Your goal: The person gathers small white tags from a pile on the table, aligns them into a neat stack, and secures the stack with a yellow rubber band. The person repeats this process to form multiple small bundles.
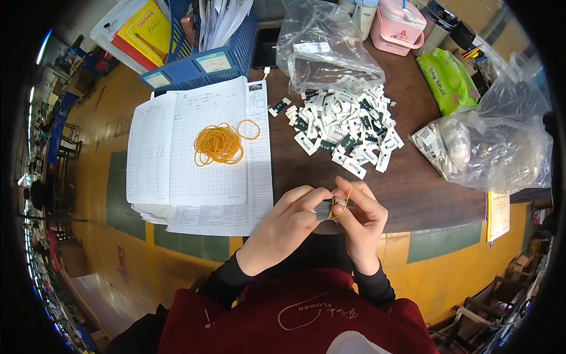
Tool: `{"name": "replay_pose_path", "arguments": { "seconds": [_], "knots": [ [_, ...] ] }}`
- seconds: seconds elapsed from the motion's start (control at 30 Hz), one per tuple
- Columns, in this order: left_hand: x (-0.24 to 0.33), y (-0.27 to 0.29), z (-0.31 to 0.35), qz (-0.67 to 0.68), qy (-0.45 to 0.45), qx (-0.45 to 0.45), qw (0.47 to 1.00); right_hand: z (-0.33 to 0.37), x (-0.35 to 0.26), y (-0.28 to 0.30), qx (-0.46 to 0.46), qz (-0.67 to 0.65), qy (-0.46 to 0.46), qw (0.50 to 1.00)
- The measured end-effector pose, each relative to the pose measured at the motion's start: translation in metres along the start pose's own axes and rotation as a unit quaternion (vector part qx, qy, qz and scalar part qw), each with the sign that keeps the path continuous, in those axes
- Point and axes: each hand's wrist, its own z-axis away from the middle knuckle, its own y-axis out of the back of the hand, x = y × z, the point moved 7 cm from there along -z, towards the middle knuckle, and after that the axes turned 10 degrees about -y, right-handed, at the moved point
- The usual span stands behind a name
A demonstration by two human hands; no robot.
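Note:
Close to the table's near edge, my left hand [280, 227] grips a small stack of fabric labels [322, 210] seen edge-on and partly hidden by the fingers. My right hand [364, 221] is closed on a yellow rubber band [348, 199], which passes around the end of the stack and loops over the fingers. Both hands touch at the stack. Beyond them lies a heap of loose white and dark green labels [354, 127]. To the left, a pile of yellow rubber bands [218, 145] rests on an open notebook [150, 147].
A blue file rack [239, 50] with papers stands at the far left. Behind the labels lies a clear plastic bag [324, 56]. A pink container [398, 26], a green packet [445, 82] and a plastic bag holding labels [486, 150] line the right side.

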Motion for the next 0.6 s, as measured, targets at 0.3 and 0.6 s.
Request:
{"name": "replay_pose_path", "arguments": {
  "seconds": [0.3,0.6],
  "knots": [
    [-0.016,0.004,0.001,0.112,0.059,0.037,0.991,-0.008,-0.009,-0.005,-0.079,-0.079,0.027,0.993],
    [-0.012,0.018,-0.017,0.397,0.179,0.135,0.890,-0.016,-0.052,0.009,-0.052,0.048,0.177,0.982]
  ]
}}
